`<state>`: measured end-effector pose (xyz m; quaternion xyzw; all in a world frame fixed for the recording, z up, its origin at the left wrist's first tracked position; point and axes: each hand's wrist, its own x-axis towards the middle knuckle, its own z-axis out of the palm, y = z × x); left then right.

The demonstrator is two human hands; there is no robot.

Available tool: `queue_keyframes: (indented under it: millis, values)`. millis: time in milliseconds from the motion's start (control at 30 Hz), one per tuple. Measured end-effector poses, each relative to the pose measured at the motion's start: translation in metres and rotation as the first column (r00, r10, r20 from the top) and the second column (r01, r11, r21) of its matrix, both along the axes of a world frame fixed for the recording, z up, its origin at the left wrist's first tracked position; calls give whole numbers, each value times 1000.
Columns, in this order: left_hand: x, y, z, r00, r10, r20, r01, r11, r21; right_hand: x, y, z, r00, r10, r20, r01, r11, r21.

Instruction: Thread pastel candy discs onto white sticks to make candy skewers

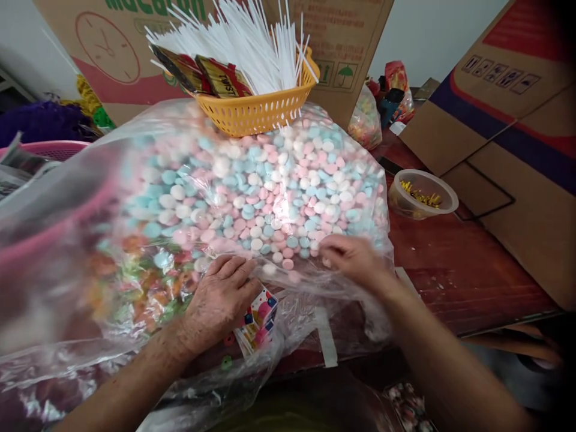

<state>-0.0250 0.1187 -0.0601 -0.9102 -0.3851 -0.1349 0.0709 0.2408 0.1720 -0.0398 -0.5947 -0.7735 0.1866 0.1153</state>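
Note:
My left hand (225,294) lies palm down with its fingers stretched out, over a small stack of colourful printed cards or packets (261,315) at the table's front edge. My right hand (351,258) is at the near edge of a heap of round pastel candies (256,231) in pink, blue and white. Its fingers are curled together and slightly blurred; what they hold, if anything, I cannot make out. The candies lie on a large clear plastic bag (310,291). Left of them are orange, green and red ring-shaped candies (153,282), partly under plastic.
Behind the candies stands a yellow basket (256,111) of white sticks and dark packets. A clear tub (423,192) of gold twist ties sits on the red table (441,258). Cardboard boxes (517,138) rise at right and back. A pink basket (54,147) is at left.

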Motion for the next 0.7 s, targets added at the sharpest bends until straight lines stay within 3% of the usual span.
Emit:
queue_keyframes:
  millis: [33, 67, 100, 133, 167, 200, 233, 300, 367, 400, 433, 467, 500, 533, 567, 633, 700]
  values:
    - [-2, 0, 0, 1000, -14, 4, 14, 1000, 4, 24, 10, 13, 973, -135, -186, 165, 974, 154]
    - [-3, -1, 0, 999, -30, 9, 30, 999, 20, 53, 25, 26, 948, -203, -246, 260, 938, 229]
    - [-4, -2, -1, 999, -49, 14, 48, 998, 42, 83, 44, 39, 925, -254, -282, 336, 894, 297]
    - [-6, -4, -2, 998, -64, 19, 63, 996, 66, 113, 66, 50, 891, -313, -328, 437, 787, 436]
    - [-7, -7, -4, 997, -73, 22, 71, 994, 88, 142, 89, 59, 897, -334, -290, 439, 751, 493]
    - [-7, -10, -5, 997, -73, 24, 70, 992, 107, 166, 111, 65, 934, -315, -171, 357, 776, 520]
    - [-8, -12, -7, 998, -63, 25, 60, 991, 119, 185, 129, 70, 973, -232, 3, 203, 857, 474]
    - [-7, -16, -11, 999, -32, 27, 28, 991, 134, 198, 148, 74, 978, -181, 108, 119, 897, 426]
    - [-5, -17, -15, 1000, 1, 21, -4, 991, 135, 177, 137, 70, 965, -253, 70, 191, 859, 474]
    - [-3, -16, -17, 1000, 19, 14, -21, 991, 135, 156, 121, 65, 951, -310, 22, 253, 815, 521]
    - [-1, -14, -18, 999, 43, 5, -43, 990, 136, 130, 100, 59, 954, -300, 8, 257, 832, 492]
    - [2, -12, -19, 998, 70, -9, -68, 988, 136, 102, 76, 52, 978, -205, 32, 180, 915, 361]
    - [3, -9, -20, 995, 96, -28, -91, 987, 132, 74, 51, 43, 997, -16, 69, 7, 991, 132]
    - [4, -6, -20, 992, 116, -50, -109, 986, 122, 48, 27, 34, 990, 106, 90, -106, 994, -3]
    - [5, -3, -20, 990, 122, -75, -114, 988, 102, 26, 7, 25, 983, 131, 128, -124, 991, -56]
    - [1, 0, -19, 990, 94, -104, -90, 995, 37, -6, -22, 7, 919, 128, 372, -79, 986, -145]
    - [-7, 1, -21, 996, 55, -67, -56, 998, -19, -18, -35, -8, 902, 74, 426, -23, 992, -125]
